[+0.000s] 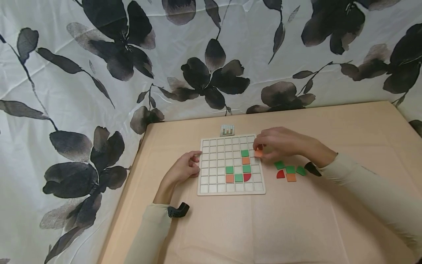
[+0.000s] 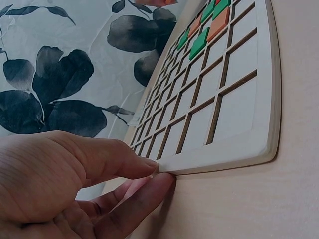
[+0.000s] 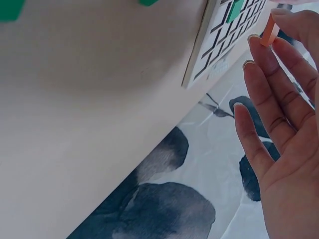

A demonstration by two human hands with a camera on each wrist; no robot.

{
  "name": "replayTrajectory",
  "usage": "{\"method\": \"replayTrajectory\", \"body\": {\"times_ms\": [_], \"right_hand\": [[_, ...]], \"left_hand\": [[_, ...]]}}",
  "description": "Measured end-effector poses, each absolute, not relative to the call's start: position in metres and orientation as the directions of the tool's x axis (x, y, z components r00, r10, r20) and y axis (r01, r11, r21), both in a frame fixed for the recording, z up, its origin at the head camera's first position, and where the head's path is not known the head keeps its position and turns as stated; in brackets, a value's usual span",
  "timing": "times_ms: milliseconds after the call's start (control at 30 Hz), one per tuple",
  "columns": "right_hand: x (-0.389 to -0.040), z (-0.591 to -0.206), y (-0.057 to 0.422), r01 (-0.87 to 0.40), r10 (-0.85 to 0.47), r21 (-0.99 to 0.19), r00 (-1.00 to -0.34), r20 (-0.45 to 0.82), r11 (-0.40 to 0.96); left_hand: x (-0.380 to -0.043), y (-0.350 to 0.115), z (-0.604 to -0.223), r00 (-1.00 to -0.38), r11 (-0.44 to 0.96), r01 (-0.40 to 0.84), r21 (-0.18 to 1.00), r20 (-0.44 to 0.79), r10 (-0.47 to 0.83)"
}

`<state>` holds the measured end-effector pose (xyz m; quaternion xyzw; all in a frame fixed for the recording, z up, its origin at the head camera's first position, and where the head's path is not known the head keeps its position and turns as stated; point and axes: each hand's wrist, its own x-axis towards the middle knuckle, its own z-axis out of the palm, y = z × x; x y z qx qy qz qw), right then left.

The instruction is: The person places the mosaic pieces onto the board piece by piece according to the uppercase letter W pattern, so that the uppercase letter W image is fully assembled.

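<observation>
A white grid board (image 1: 212, 185) with raised square cells lies on the table; several green and orange tiles and a red quarter-round tile (image 1: 247, 177) sit in its cells. At the board's left edge my left hand (image 1: 182, 169) holds the rim, thumb and curled fingers meeting there in the left wrist view. My right hand (image 1: 284, 142) pinches an orange square tile (image 3: 269, 31) between thumb and fingertips, just over the board's right edge. In the right wrist view the other fingers spread away from the tile.
Loose green tiles (image 1: 290, 169), an orange tile (image 1: 291, 178) and a red tile (image 1: 280, 174) lie right of the board, below my right hand. A small patterned card (image 1: 227, 129) lies behind the board. A floral cloth (image 1: 184, 40) hangs behind and left of the wooden table (image 1: 296, 227).
</observation>
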<state>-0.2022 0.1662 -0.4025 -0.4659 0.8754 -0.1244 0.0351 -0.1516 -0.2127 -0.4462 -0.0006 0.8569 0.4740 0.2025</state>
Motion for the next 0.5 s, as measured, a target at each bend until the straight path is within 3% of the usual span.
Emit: {"method": "replayTrajectory", "body": {"times_ms": [500], "right_hand": [[-0.206,-0.406,0.139,-0.828,-0.855,-0.273,-0.518,0.04,0.489]], "left_hand": [[-0.152,-0.213,-0.446,-0.917,0.543,-0.185,0.819,-0.342,0.203]]}}
